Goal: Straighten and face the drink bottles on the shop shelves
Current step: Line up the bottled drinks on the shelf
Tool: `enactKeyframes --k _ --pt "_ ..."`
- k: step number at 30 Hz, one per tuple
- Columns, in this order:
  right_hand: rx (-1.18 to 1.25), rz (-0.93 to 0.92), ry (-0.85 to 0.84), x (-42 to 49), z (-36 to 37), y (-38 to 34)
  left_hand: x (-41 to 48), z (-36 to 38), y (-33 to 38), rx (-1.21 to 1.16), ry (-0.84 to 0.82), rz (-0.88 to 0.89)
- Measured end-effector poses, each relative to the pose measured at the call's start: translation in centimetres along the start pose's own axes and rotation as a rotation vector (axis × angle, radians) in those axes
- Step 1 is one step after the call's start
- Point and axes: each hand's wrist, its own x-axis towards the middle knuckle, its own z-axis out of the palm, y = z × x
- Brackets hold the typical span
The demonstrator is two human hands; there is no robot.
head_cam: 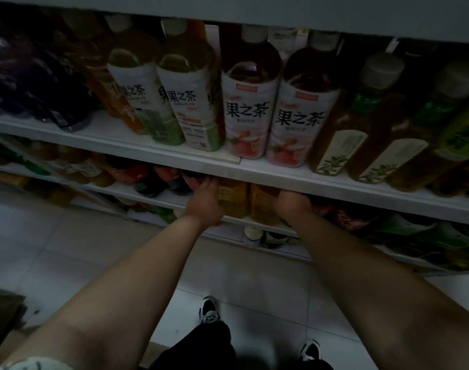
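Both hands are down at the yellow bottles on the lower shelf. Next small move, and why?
Probably square the two yellow bottles together, labels out. The left hand flanks one side of the pair and the right hand the other, and their tops are hidden behind the shelf edge above. Grips are too dark to confirm.

text log | 果之茶 is printed in large dark characters on the green-label bottle (137,102) and its green-label neighbour (185,105) | the same 果之茶 is carried by the two pink-label bottles (248,113) (300,124) | red tags (246,88) and small print (193,126) are too blurred to be read
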Motion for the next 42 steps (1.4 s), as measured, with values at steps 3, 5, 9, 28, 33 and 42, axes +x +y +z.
enactKeyframes --k 3,5,9,28,33,42 --pt "0.098 -0.035 -0.009 0.1 -0.5 1.0 -0.1 0.3 -0.7 -0.028 -0.005 0.033" --pt "0.042 -0.070 -0.021 0.0 -0.7 1.3 -0.3 0.7 -1.2 -0.026 -0.028 0.028" --pt "0.023 -0.066 0.029 0.1 -0.4 1.2 -0.5 1.3 -1.8 -0.054 -0.074 -0.005" --pt "0.228 -0.570 0.338 -9.9 -4.7 -14.6 -3.8 -14.1 0.3 -0.294 0.584 -0.119" --pt "0.233 -0.644 0.377 -10.0 -6.6 -19.6 -0.7 -22.3 2.4 -0.432 0.700 -0.062" --pt "0.166 -0.629 0.383 -11.4 -7.2 -20.3 1.2 -25.7 5.4 0.023 0.603 -0.055"
